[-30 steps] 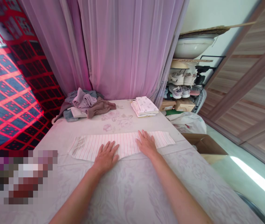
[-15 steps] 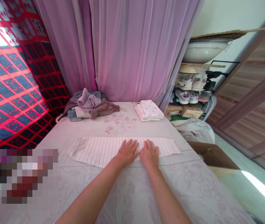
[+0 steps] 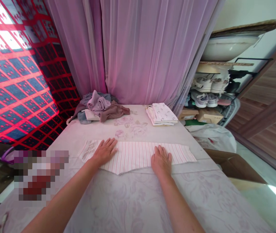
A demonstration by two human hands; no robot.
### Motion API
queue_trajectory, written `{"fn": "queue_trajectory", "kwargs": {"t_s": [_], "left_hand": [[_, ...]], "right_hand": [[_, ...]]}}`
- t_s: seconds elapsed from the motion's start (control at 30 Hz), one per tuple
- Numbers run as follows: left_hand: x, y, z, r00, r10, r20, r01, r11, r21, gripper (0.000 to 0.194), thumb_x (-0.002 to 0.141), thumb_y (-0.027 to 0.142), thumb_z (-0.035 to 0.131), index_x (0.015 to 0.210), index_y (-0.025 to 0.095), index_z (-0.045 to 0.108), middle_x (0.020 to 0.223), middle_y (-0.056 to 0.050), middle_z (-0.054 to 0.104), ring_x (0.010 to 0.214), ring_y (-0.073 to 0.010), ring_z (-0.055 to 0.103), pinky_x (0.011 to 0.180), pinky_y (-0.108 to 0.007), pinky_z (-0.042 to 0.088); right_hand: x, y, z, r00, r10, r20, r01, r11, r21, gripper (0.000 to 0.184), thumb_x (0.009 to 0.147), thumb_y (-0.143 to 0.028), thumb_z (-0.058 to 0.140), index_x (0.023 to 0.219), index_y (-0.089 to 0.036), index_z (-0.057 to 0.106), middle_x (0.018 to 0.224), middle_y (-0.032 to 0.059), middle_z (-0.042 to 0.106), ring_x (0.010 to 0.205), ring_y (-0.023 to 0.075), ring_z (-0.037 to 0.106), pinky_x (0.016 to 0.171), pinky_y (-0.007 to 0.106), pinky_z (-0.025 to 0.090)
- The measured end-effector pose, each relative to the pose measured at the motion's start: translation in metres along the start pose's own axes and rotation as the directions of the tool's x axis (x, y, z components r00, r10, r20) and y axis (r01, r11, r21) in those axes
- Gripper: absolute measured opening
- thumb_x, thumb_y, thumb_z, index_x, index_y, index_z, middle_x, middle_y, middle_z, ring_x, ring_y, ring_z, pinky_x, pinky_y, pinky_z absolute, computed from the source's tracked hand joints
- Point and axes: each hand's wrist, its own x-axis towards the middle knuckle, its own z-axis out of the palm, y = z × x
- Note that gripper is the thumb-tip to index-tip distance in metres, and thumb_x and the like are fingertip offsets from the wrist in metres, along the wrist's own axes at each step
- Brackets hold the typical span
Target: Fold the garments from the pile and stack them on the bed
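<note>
A pair of white trousers with pink stripes [image 3: 135,155] lies folded lengthwise and flat across the bed, its waistband end to the left and the leg end to the right. My left hand [image 3: 105,151] rests flat on the trousers close to the waistband, fingers spread. Farther right, my right hand [image 3: 161,159] presses flat on the leg part, its fingers stretched out. Neither hand grips the cloth.
Behind the trousers, a heap of crumpled clothes [image 3: 101,106] lies at the back left and a stack of folded clothes [image 3: 163,114] at the back right. Purple curtains [image 3: 140,51] hang beyond. To the right stand a shoe rack [image 3: 210,87] and an open cardboard box [image 3: 237,166].
My left hand has slid left along the trousers toward the waistband, away from my right hand. My right hand stays on the leg part. The view has turned slightly left.
</note>
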Motion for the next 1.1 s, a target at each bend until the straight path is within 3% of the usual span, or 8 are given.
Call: {"fn": "queue_trajectory", "kwargs": {"t_s": [0.17, 0.47, 0.6, 0.7, 0.87, 1.0, 1.1], "left_hand": [[-0.010, -0.039, 0.002, 0.993, -0.114, -0.001, 0.114, 0.993, 0.016, 0.062, 0.095, 0.052, 0.016, 0.147, 0.020, 0.029, 0.155, -0.006, 0.025, 0.143, -0.0237, 0.020, 0.114, -0.045, 0.016], [-0.015, -0.045, -0.004, 0.991, -0.136, -0.001, 0.136, 0.990, -0.031, 0.060, 0.094, 0.051, 0.023, 0.145, 0.021, 0.033, 0.153, -0.008, 0.031, 0.141, -0.0256, 0.025, 0.113, -0.045, 0.019], [-0.018, -0.065, -0.006, 0.985, -0.173, 0.000, 0.173, 0.984, -0.050, 0.060, 0.092, 0.053, 0.029, 0.144, 0.024, 0.034, 0.153, -0.006, 0.032, 0.141, -0.0262, 0.024, 0.113, -0.047, 0.019], [-0.015, -0.084, -0.010, 0.978, -0.202, 0.042, 0.206, 0.970, -0.127, 0.057, 0.091, 0.049, 0.032, 0.142, 0.023, 0.038, 0.152, -0.004, 0.035, 0.139, -0.0221, 0.029, 0.111, -0.037, 0.025], [-0.013, -0.112, -0.027, 0.955, -0.290, 0.067, 0.297, 0.943, -0.148, 0.047, 0.088, 0.035, 0.035, 0.127, 0.019, 0.056, 0.128, -0.006, 0.062, 0.113, -0.0180, 0.058, 0.095, -0.026, 0.042], [-0.018, -0.124, -0.033, 0.946, -0.317, 0.061, 0.323, 0.937, -0.132, 0.041, 0.081, 0.039, 0.047, 0.115, 0.023, 0.062, 0.111, -0.004, 0.069, 0.099, -0.0184, 0.063, 0.082, -0.025, 0.047], [-0.022, -0.120, -0.033, 0.951, -0.309, 0.026, 0.310, 0.944, -0.111, 0.034, 0.079, 0.036, 0.050, 0.108, 0.024, 0.064, 0.108, -0.004, 0.068, 0.100, -0.0199, 0.061, 0.083, -0.027, 0.046]], "right_hand": [[-0.001, -0.001, 0.001, 1.000, 0.002, -0.031, -0.003, 1.000, -0.023, 0.048, 0.090, -0.023, 0.030, 0.135, -0.017, 0.048, 0.147, 0.0104, 0.040, 0.135, 0.0228, 0.030, 0.107, 0.048, 0.018], [-0.003, -0.002, -0.002, 0.999, 0.004, -0.039, -0.005, 0.999, -0.034, 0.048, 0.091, -0.024, 0.031, 0.134, -0.017, 0.049, 0.146, 0.0097, 0.041, 0.134, 0.0221, 0.031, 0.107, 0.045, 0.019], [-0.002, -0.001, 0.000, 0.999, 0.003, -0.047, -0.004, 0.999, -0.033, 0.048, 0.090, -0.024, 0.031, 0.134, -0.017, 0.050, 0.146, 0.0103, 0.042, 0.133, 0.0228, 0.032, 0.106, 0.045, 0.019], [-0.002, -0.002, -0.001, 0.999, 0.006, -0.050, -0.007, 1.000, -0.031, 0.048, 0.090, -0.024, 0.031, 0.133, -0.017, 0.050, 0.145, 0.0106, 0.042, 0.133, 0.0230, 0.032, 0.106, 0.045, 0.020], [-0.003, -0.002, -0.002, 0.999, 0.003, -0.053, -0.004, 1.000, -0.025, 0.047, 0.090, -0.024, 0.032, 0.133, -0.017, 0.051, 0.145, 0.0099, 0.043, 0.133, 0.0223, 0.032, 0.106, 0.045, 0.020], [-0.002, -0.002, 0.000, 0.998, 0.005, -0.063, -0.007, 1.000, -0.027, 0.047, 0.090, -0.024, 0.032, 0.132, -0.018, 0.052, 0.144, 0.0104, 0.043, 0.132, 0.0225, 0.033, 0.106, 0.045, 0.020], [-0.002, -0.001, 0.001, 0.998, 0.004, -0.059, -0.006, 0.999, -0.031, 0.047, 0.090, -0.024, 0.031, 0.132, -0.018, 0.052, 0.145, 0.0105, 0.043, 0.132, 0.0232, 0.033, 0.105, 0.046, 0.020]]}}
